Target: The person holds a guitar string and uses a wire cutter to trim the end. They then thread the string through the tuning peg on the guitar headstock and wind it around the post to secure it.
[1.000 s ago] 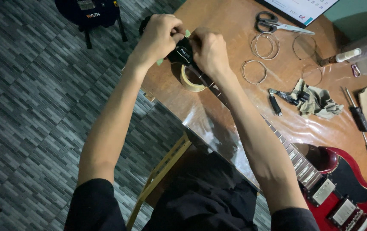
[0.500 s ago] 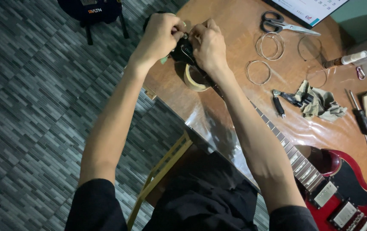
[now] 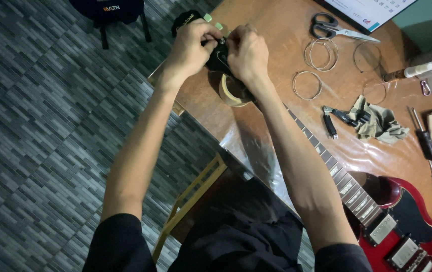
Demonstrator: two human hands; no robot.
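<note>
- The red electric guitar (image 3: 407, 226) lies flat on the brown wooden table (image 3: 276, 30); its neck (image 3: 341, 176) runs diagonally from the body at lower right up to the black headstock (image 3: 219, 58) at upper centre.
- The headstock projects past the table's far-left edge, so the guitar's long axis points straight into both hands.
- Left hand (image 3: 191, 48) closes on the headstock from the left, right hand (image 3: 248, 53) from the right; both are in contact, neither nearer than the other.
- Left fingers are curled tight and pinched narrow at the headstock's upper edge, beside the pale green tuner buttons (image 3: 213, 21).
- Right fingers are bent close, pinching at the same spot; a thin wire may run between the hands, but it is too fine to confirm.
- A roll of tape (image 3: 233, 93) sits just under the neck, below the right wrist.
- Coiled strings (image 3: 307, 84), scissors (image 3: 334, 27), a crumpled cloth (image 3: 382, 123) and screwdrivers (image 3: 424, 141) lie well apart to the right.
</note>
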